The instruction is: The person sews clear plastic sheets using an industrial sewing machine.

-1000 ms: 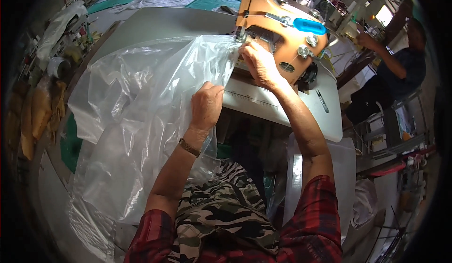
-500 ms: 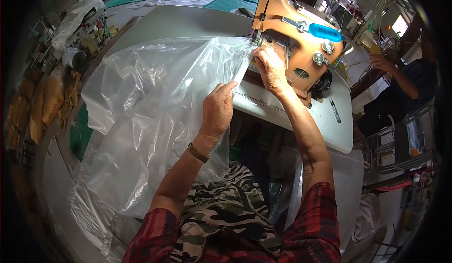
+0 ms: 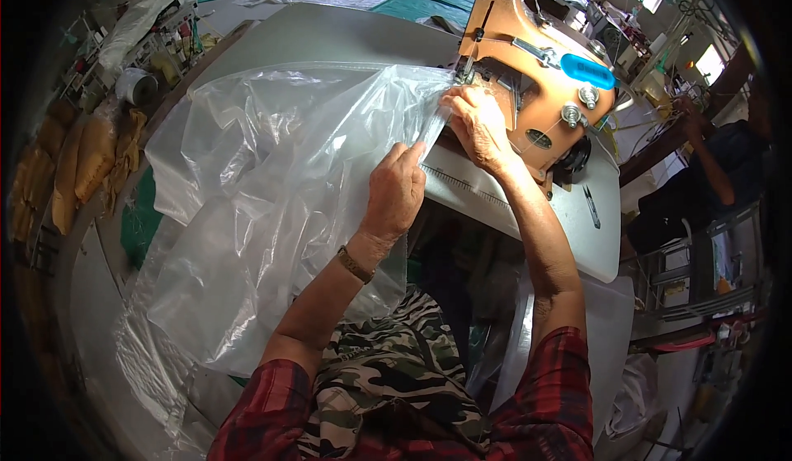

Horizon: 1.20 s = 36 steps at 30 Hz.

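Note:
A large clear plastic sheet (image 3: 247, 205) drapes from a sewing machine (image 3: 536, 89) down over the left of the table and toward my lap. My right hand (image 3: 480, 127) is closed on the sheet's edge, just in front of the machine's needle and presser foot (image 3: 466, 69). Lower along that same edge, my left hand (image 3: 398, 190) pinches the sheet between thumb and fingers. A folded strip of plastic runs between the two hands. The fingertips of my right hand are partly hidden against the plastic.
Metal tweezers or snips (image 3: 591, 206) lie on the pale table (image 3: 577, 238), right of the machine. A ruler scale (image 3: 466, 184) runs along its front part. Brown sacks (image 3: 91, 160) stand at the left. Another person (image 3: 701, 176) is at the far right.
The view has shifted, so the machine sits farther right. My hands are closer together, and my right fingertips are slightly farther from the needle. Both hands keep hold of the sheet.

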Tool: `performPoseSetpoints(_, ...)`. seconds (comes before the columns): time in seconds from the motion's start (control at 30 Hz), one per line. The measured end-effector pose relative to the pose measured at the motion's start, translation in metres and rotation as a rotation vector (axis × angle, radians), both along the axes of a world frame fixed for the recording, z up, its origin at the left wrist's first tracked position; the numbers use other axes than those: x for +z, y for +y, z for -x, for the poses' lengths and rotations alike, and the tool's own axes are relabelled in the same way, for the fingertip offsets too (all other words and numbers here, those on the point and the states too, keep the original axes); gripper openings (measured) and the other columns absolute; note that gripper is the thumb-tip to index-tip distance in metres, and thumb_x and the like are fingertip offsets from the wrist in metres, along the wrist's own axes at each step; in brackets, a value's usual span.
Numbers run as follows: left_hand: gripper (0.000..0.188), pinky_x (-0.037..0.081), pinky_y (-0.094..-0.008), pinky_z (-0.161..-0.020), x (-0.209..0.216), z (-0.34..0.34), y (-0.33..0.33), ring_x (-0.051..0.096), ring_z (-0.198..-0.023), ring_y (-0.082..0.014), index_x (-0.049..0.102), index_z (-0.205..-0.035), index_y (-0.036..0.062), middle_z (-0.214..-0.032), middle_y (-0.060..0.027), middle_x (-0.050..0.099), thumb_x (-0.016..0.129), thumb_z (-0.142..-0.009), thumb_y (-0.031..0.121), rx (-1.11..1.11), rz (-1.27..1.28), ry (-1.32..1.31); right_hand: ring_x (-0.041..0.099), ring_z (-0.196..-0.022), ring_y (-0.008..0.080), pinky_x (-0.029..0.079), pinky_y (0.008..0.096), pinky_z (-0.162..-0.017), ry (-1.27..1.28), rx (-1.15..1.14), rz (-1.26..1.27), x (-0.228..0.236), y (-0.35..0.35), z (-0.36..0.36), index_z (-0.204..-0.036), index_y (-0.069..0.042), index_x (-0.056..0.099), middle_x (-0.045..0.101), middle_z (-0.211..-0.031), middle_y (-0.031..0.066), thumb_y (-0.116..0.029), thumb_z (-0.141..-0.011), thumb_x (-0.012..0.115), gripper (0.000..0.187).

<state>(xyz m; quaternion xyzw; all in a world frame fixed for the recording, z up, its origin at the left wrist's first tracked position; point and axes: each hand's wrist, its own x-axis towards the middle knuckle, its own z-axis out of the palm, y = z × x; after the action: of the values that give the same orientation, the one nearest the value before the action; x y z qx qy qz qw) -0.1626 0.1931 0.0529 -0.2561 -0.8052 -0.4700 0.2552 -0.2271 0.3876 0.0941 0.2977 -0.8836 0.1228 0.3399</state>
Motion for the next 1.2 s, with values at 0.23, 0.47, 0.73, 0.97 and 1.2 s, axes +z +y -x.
performPoseSetpoints(0.23,0.03,0.049,-0.0432,-0.071,0.005,0.005,-0.004,0.059,-0.08,-0.0384,0.062,-0.106,-0.004,-0.087,-0.0195,0.06,0.047,-0.08,-0.004,-0.038,-0.071,-0.067,0.054,-0.104,0.026,0.041,0.039,-0.09,-0.038,0.154,-0.098,0.002,-0.015,-0.024,-0.105,-0.008,0.062,0.059,-0.111,0.0074,-0.006,-0.076,0.066,0.029)
performPoseSetpoints(0.47,0.023,0.049,-0.0441,-0.072,0.01,0.014,-0.002,0.06,-0.081,-0.0383,0.062,-0.101,-0.004,-0.088,-0.0187,0.061,0.051,-0.082,0.0,-0.031,-0.04,0.01,0.055,-0.098,0.0199,0.04,0.0377,-0.089,-0.033,0.144,-0.116,-0.001,-0.02,-0.028,-0.092,-0.009,0.064,0.06,-0.1,0.0022,-0.014,-0.082,0.065,0.011)
performPoseSetpoints(0.73,0.011,0.042,-0.0397,-0.074,0.02,0.019,-0.002,0.059,-0.078,-0.028,0.057,-0.075,0.0068,-0.078,-0.0082,0.058,0.065,-0.08,0.012,0.152,0.283,0.239,0.054,-0.101,0.0195,0.038,0.0396,-0.095,-0.033,0.163,-0.165,0.005,-0.018,-0.022,-0.091,-0.013,0.063,0.059,-0.098,0.0007,-0.018,-0.082,0.062,0.01)
performPoseSetpoints(0.97,0.007,0.041,-0.0361,-0.074,0.035,0.017,-0.006,0.054,-0.081,-0.0246,0.06,-0.074,0.0079,-0.079,-0.005,0.053,0.066,-0.079,0.009,0.192,0.363,0.27,0.056,-0.104,0.0252,0.04,0.0401,-0.092,-0.024,0.049,-0.17,0.017,0.011,0.005,-0.102,-0.008,0.061,0.061,-0.109,0.0062,-0.006,-0.08,0.063,0.022)
performPoseSetpoints(1.2,0.002,0.043,-0.0374,-0.073,0.039,0.017,-0.008,0.052,-0.08,-0.0251,0.064,-0.08,0.0063,-0.075,-0.0055,0.055,0.064,-0.077,0.005,0.159,0.468,0.277,0.056,-0.1,0.0264,0.041,0.0383,-0.084,-0.074,0.029,-0.151,0.014,0.015,0.018,-0.1,-0.009,0.06,0.061,-0.106,0.0055,0.001,-0.072,0.063,0.03)
